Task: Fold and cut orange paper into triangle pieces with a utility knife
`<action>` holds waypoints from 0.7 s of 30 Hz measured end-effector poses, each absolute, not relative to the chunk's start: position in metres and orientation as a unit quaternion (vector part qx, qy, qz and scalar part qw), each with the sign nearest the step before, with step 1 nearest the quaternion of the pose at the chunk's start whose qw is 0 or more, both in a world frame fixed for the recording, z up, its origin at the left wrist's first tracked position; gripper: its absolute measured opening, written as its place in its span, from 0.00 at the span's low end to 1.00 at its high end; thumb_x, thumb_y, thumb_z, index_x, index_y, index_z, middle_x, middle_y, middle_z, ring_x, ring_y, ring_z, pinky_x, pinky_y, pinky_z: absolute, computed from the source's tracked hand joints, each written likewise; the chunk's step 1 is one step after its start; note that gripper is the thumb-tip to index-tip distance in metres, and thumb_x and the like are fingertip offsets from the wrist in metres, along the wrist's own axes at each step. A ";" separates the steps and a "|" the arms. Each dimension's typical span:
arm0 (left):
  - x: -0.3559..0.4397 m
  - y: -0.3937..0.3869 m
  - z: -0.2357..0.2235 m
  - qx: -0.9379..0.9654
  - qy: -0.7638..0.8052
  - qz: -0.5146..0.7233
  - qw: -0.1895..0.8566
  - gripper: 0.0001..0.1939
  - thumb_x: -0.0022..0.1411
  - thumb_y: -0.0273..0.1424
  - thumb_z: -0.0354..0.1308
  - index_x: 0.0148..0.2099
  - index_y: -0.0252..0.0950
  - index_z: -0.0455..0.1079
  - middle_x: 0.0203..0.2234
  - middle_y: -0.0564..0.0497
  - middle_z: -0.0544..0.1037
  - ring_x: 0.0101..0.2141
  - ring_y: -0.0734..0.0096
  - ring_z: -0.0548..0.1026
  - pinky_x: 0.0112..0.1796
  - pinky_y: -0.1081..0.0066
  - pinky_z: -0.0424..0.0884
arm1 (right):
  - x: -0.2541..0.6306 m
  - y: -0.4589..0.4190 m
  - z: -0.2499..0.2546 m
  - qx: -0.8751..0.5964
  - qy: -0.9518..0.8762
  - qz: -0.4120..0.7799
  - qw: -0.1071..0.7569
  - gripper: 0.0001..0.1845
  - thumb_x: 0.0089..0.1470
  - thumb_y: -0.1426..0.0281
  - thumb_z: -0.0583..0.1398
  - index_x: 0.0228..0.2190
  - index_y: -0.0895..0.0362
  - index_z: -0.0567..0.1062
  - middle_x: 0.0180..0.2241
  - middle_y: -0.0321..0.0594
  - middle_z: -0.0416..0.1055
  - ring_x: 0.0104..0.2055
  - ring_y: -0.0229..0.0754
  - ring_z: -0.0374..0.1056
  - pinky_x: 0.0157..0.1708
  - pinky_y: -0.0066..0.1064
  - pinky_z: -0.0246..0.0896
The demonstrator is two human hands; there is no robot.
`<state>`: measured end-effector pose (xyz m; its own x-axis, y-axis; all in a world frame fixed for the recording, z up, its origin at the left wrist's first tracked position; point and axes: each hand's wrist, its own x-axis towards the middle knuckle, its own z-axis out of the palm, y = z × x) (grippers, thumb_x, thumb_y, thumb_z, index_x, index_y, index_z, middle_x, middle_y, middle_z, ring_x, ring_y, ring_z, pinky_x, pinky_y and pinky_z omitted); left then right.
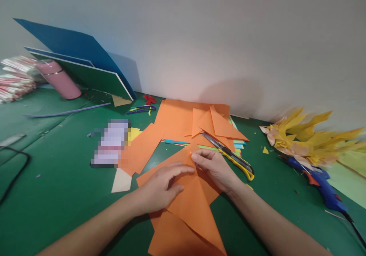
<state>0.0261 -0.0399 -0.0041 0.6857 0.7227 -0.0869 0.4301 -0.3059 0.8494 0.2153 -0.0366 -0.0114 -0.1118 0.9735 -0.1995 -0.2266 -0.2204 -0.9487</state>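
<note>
A folded sheet of orange paper (191,206) lies in front of me, creased toward a point at its far end. My left hand (160,187) rests on the sheet's left part, fingers stretched out and thumb apart. Near the pointed end, my right hand (215,168) pinches the paper between thumb and curled fingers. Beneath and around it are more orange pieces; how many layers there are is hard to tell. A yellow-and-black utility knife (233,155) lies just beyond my right hand, its blade toward the folded orange shapes (221,124).
Orange sheets (174,115) lie over coloured papers by the wall. At left are a blurred-out phone-like object (113,143), a pink bottle (61,80) and leaning boards (85,78). A blue glue gun (323,187) and yellow paper flowers (300,137) occupy the right of the green table (71,206).
</note>
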 end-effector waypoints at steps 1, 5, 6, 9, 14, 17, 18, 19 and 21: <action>0.026 -0.040 -0.003 0.791 0.363 0.153 0.468 0.25 0.58 0.21 0.51 0.57 0.42 0.65 0.58 0.49 0.68 0.57 0.61 0.65 0.58 0.56 0.60 | 0.215 -0.037 -0.011 -0.466 -0.400 0.629 0.477 0.18 0.36 0.56 0.71 0.18 0.57 0.74 0.16 0.29 0.60 0.20 0.31 0.49 0.23 0.29 0.44; 0.026 -0.040 0.002 0.790 0.359 0.136 0.478 0.26 0.59 0.20 0.51 0.59 0.41 0.64 0.60 0.49 0.66 0.59 0.60 0.63 0.59 0.55 0.58 | 0.214 -0.037 -0.010 -0.471 -0.389 0.629 0.480 0.18 0.35 0.57 0.71 0.17 0.57 0.74 0.15 0.29 0.60 0.19 0.31 0.49 0.23 0.29 0.44; 0.026 -0.040 0.002 0.791 0.357 0.135 0.478 0.26 0.59 0.20 0.50 0.59 0.41 0.64 0.60 0.49 0.65 0.59 0.60 0.62 0.59 0.55 0.58 | 0.214 -0.038 -0.010 -0.472 -0.388 0.630 0.480 0.18 0.35 0.57 0.71 0.17 0.57 0.74 0.15 0.29 0.60 0.19 0.31 0.49 0.23 0.28 0.44; 0.026 -0.040 0.003 0.795 0.349 0.137 0.477 0.27 0.59 0.19 0.50 0.60 0.42 0.63 0.60 0.49 0.65 0.59 0.62 0.63 0.59 0.57 0.58 | 0.214 -0.037 -0.011 -0.468 -0.383 0.630 0.486 0.18 0.34 0.57 0.71 0.16 0.57 0.72 0.15 0.28 0.59 0.19 0.31 0.49 0.23 0.29 0.44; 0.026 -0.040 0.003 0.803 0.337 0.131 0.473 0.28 0.59 0.19 0.49 0.60 0.43 0.62 0.60 0.51 0.66 0.59 0.64 0.63 0.59 0.58 0.58 | 0.214 -0.036 -0.013 -0.459 -0.368 0.639 0.496 0.15 0.34 0.60 0.70 0.19 0.56 0.73 0.15 0.27 0.59 0.19 0.31 0.50 0.23 0.28 0.45; 0.026 -0.039 0.002 0.810 0.325 0.125 0.471 0.28 0.59 0.20 0.49 0.61 0.43 0.61 0.60 0.52 0.65 0.60 0.64 0.62 0.60 0.59 0.57 | 0.213 -0.036 -0.012 -0.457 -0.351 0.645 0.502 0.13 0.33 0.62 0.70 0.19 0.56 0.73 0.15 0.27 0.58 0.19 0.31 0.49 0.23 0.28 0.45; 0.026 -0.038 0.002 0.811 0.322 0.124 0.472 0.28 0.60 0.20 0.49 0.61 0.44 0.61 0.61 0.52 0.65 0.60 0.64 0.62 0.59 0.59 0.58 | 0.213 -0.036 -0.011 -0.456 -0.347 0.646 0.505 0.13 0.33 0.63 0.70 0.18 0.56 0.73 0.15 0.26 0.58 0.19 0.31 0.49 0.23 0.28 0.45; 0.026 -0.038 0.002 0.812 0.320 0.123 0.473 0.28 0.60 0.20 0.49 0.61 0.44 0.61 0.61 0.52 0.64 0.60 0.63 0.62 0.59 0.59 0.59 | 0.212 -0.036 -0.011 -0.456 -0.342 0.647 0.507 0.12 0.32 0.64 0.69 0.18 0.56 0.73 0.14 0.26 0.57 0.19 0.32 0.49 0.23 0.28 0.45; 0.025 -0.037 0.001 0.811 0.317 0.123 0.475 0.28 0.59 0.20 0.49 0.61 0.45 0.62 0.61 0.53 0.64 0.59 0.62 0.63 0.58 0.58 0.61 | 0.211 -0.037 -0.010 -0.455 -0.328 0.653 0.509 0.12 0.33 0.65 0.69 0.17 0.56 0.72 0.14 0.26 0.57 0.19 0.32 0.49 0.23 0.28 0.45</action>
